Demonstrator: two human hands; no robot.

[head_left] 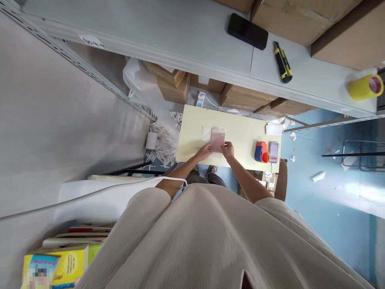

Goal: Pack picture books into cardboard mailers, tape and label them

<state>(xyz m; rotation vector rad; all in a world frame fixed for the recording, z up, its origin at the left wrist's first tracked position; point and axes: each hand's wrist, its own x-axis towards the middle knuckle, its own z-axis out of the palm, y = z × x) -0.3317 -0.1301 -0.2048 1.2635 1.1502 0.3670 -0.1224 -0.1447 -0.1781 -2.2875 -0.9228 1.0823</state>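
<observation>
Boxes (249, 97) behind the table (192, 120) hide their contents; a phone (273, 154) lies on the table's right. Your hands (227, 150), nearly closed, pinch a pink item (217, 141).

Bright overall, with soft, even light. Strongest as white glare on the floor (361, 194), between 3 and 4 o'clock. Pale across the table (246, 132) at centre, faintly shadowed on the 9 o'clock side of the left hand (205, 151). Dim beneath the shelf (180, 24), around 10 o'clock. Mostly sharp, but stretched and slanted toward the edges. Broken into coarse pixels over a book (70, 263) at 8 o'clock.
</observation>
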